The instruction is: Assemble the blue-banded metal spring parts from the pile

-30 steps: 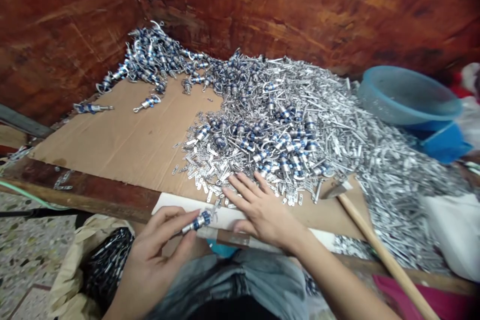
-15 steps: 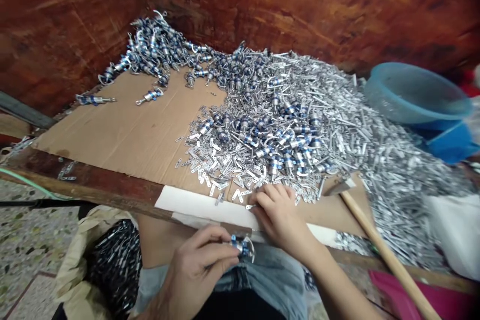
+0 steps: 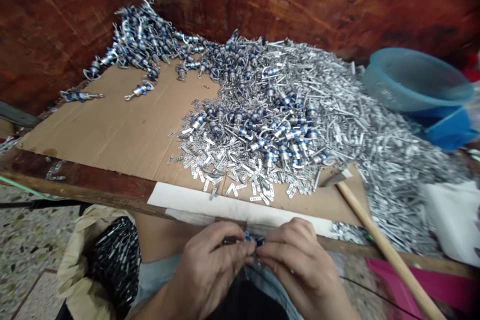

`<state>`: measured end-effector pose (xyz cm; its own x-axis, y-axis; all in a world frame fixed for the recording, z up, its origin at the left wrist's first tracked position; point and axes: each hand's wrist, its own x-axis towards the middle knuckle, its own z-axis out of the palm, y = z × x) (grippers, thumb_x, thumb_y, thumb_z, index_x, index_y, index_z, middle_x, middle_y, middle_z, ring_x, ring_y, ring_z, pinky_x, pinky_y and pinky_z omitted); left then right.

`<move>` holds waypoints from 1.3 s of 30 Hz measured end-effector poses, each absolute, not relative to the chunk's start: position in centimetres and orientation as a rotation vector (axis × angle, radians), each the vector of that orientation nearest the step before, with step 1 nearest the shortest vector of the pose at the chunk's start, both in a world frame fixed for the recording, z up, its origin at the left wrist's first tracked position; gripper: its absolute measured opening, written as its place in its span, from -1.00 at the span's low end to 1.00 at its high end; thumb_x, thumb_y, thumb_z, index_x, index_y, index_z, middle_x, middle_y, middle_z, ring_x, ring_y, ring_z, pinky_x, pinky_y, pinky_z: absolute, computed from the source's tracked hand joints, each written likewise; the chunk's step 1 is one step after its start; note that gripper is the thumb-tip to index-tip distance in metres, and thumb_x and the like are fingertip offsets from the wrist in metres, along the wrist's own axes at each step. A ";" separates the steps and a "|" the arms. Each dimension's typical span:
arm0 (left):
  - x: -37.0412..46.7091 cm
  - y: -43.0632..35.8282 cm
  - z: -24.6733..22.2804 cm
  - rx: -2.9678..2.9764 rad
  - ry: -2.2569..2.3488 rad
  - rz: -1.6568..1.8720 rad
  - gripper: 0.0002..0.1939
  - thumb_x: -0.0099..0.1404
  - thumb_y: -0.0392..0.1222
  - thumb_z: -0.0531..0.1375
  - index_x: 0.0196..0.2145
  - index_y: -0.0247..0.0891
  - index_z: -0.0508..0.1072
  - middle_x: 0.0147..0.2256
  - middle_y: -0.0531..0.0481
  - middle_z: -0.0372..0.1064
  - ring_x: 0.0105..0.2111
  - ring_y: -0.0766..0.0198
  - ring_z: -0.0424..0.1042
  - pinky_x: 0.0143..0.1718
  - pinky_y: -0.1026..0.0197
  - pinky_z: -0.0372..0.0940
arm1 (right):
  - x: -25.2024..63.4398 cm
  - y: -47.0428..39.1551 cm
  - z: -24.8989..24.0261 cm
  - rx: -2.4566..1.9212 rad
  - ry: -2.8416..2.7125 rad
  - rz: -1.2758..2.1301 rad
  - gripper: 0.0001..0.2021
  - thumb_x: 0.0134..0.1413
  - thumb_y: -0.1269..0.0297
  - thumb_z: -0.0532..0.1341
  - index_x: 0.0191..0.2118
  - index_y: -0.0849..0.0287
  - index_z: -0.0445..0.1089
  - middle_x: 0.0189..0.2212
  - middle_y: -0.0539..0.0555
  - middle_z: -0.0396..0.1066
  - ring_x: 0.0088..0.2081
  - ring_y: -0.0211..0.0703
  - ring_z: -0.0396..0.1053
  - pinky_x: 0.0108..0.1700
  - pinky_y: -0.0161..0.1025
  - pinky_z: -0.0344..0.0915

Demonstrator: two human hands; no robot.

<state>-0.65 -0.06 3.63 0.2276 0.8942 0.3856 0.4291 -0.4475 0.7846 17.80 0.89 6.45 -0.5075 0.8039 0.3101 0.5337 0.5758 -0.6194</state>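
My left hand (image 3: 221,255) pinches a small silver metal fitting with blue bands (image 3: 247,236) over my lap, just in front of the table edge. Most of the fitting is hidden by fingers. My right hand (image 3: 296,255) meets it from the right, thumb and fingers closed at the fitting's end; whatever lies between those fingertips is hidden. On the cardboard (image 3: 123,135) beyond, small flat metal plates with holes (image 3: 232,175) lie scattered. Behind them is a heap of similar blue-banded fittings (image 3: 281,135), several with curved metal strips.
A wooden-handled tool (image 3: 382,240) rests over the table edge at the right. Loose metal pieces (image 3: 397,170) pile up there, beside a translucent blue tub (image 3: 416,80). More fittings (image 3: 142,35) are heaped at the back left. A paper sack of dark pieces (image 3: 112,255) stands below.
My right hand has left the scattered plates and come back to the fitting in my left hand. Both hands now meet over my lap. The view has shifted slightly.
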 end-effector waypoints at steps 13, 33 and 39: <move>0.4 -0.3 4.1 1.596 1.255 1.070 -0.91 0.14 -0.38 0.22 -0.42 -0.25 0.49 -0.44 0.04 0.40 -0.43 0.36 0.43 -0.39 0.39 0.36 | 18.5 -0.3 5.0 -1.162 -2.091 0.435 -0.88 0.03 0.53 0.20 -0.30 0.19 0.35 -0.43 0.05 0.34 -0.34 -0.20 0.27 -0.27 -0.21 0.18; -0.3 -0.8 -0.3 2.561 1.208 0.972 -0.79 0.30 -0.18 0.13 -0.14 -0.27 0.45 -0.21 0.01 0.47 -0.06 0.17 0.32 0.23 -0.05 -0.09 | 17.6 -0.7 2.7 -1.682 -2.059 0.764 -0.90 0.13 0.36 0.12 -0.40 0.09 0.33 -0.45 -0.06 0.38 -0.33 -0.19 0.30 -0.18 -0.15 0.01; -0.2 -0.1 0.9 2.562 1.284 0.849 -0.79 0.31 -0.23 0.10 -0.14 -0.25 0.45 -0.26 0.02 0.45 -0.10 0.15 0.32 0.24 -0.08 -0.11 | 17.7 1.1 3.4 -1.761 -2.110 0.838 -0.90 0.06 0.32 0.20 -0.46 0.07 0.36 -0.46 -0.06 0.39 -0.31 -0.14 0.30 -0.21 -0.16 0.03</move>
